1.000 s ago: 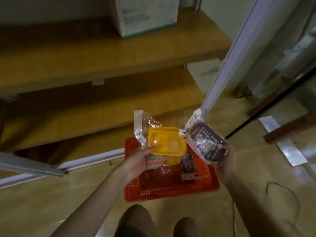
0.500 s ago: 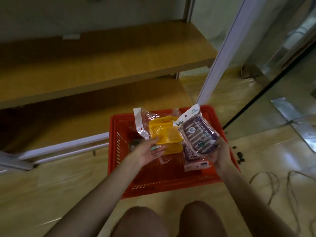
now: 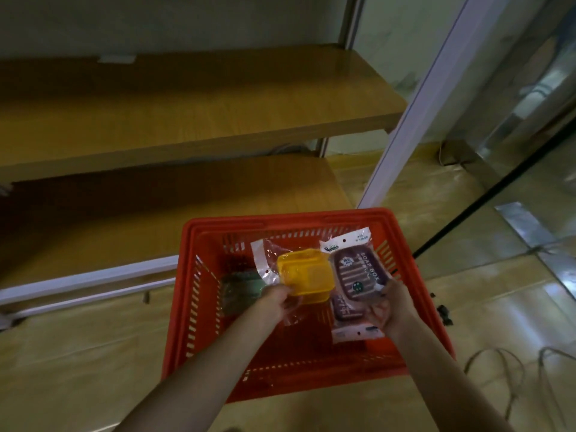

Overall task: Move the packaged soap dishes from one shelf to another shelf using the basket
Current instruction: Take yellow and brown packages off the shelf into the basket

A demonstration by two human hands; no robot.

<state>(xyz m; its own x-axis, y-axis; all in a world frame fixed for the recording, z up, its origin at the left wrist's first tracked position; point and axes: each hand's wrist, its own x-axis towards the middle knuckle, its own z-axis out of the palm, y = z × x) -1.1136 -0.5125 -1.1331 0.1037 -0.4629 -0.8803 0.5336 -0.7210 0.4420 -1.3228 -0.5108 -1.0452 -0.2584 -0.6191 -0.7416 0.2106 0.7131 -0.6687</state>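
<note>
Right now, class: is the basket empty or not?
Not empty. The basket holds a purple packet and a green one on its floor.

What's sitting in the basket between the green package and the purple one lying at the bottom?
In the head view, only bare red basket floor shows between the green packaged soap dish and the purple packaged soap dish, though the held yellow packaged soap dish hides part.

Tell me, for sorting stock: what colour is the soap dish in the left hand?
Yellow soap dish, in clear wrap, shown by the head view.
</note>
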